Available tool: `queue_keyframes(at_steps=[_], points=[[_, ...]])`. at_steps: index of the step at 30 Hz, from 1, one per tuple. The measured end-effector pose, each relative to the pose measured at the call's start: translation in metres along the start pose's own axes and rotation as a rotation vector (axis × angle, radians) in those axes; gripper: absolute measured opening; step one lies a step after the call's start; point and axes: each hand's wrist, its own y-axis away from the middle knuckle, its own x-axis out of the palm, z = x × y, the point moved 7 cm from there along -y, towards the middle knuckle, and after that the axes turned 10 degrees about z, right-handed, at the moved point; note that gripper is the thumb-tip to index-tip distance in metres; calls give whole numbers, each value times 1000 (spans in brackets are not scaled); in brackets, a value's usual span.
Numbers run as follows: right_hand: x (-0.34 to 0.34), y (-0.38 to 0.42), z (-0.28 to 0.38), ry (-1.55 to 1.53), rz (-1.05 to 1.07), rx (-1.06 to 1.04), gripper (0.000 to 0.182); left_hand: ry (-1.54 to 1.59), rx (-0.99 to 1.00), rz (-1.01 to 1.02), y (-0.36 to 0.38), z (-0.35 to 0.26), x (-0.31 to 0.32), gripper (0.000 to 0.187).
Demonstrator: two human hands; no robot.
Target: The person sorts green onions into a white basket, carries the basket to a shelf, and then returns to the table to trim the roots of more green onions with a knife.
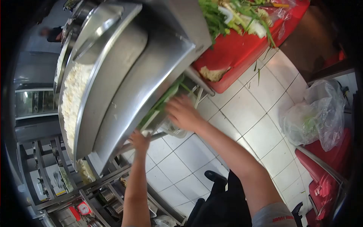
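Below the edge of a steel counter (151, 81) is a white plastic basket (177, 131) holding long green leafy stalks (160, 103). My left hand (140, 142) is at the near end of the basket, under the counter edge. Its fingers are curled beside a small whitish bit, and I cannot tell what they hold. Over the basket, my right hand (183, 112) reaches in beside the stalks, its fingers smeared by motion. The counter edge hides part of the basket.
Large steel bowls of chopped white food (73, 102) stand on the counter. A red crate (223, 72) with greens is at the top. Right, a clear plastic bag (315, 113) rests by a red chair (329, 170). Shelving with a red scale (83, 208) is lower left. White tiles (242, 109) cover the floor.
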Motion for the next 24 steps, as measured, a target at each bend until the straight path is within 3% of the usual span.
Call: queue_keyframes(at_steps=[1, 3, 5, 6, 9, 10, 12, 14, 19, 22, 24], points=[[-18, 26, 7, -32, -97, 12, 23, 33, -14, 11, 13, -22, -9, 108], [-28, 88, 7, -70, -143, 208, 20, -29, 178, 6, 31, -67, -7, 110], [4, 160, 2, -160, -32, 418, 23, 56, 373, -108, 38, -118, -28, 110], [10, 185, 11, -201, -1, 460, 22, 35, 363, -112, 34, -140, -41, 105], [37, 236, 30, -363, 140, 513, 20, 144, 396, 177, -12, -190, -59, 92], [46, 246, 33, -384, 275, 561, 17, 3, 575, -144, -29, -202, -60, 78], [45, 258, 32, -363, 393, 592, 14, -14, 710, -123, -51, -194, -55, 76], [41, 272, 22, -336, 491, 720, 15, -7, 692, 30, -61, -174, -44, 75], [-18, 309, -21, -117, 587, 1087, 17, 12, 605, 166, -61, -161, -27, 71], [-57, 334, -26, -49, 587, 1215, 19, 56, 542, 239, -54, -162, -21, 69], [-82, 357, -28, -48, 476, 1262, 21, 111, 478, 285, -42, -174, -23, 67]])
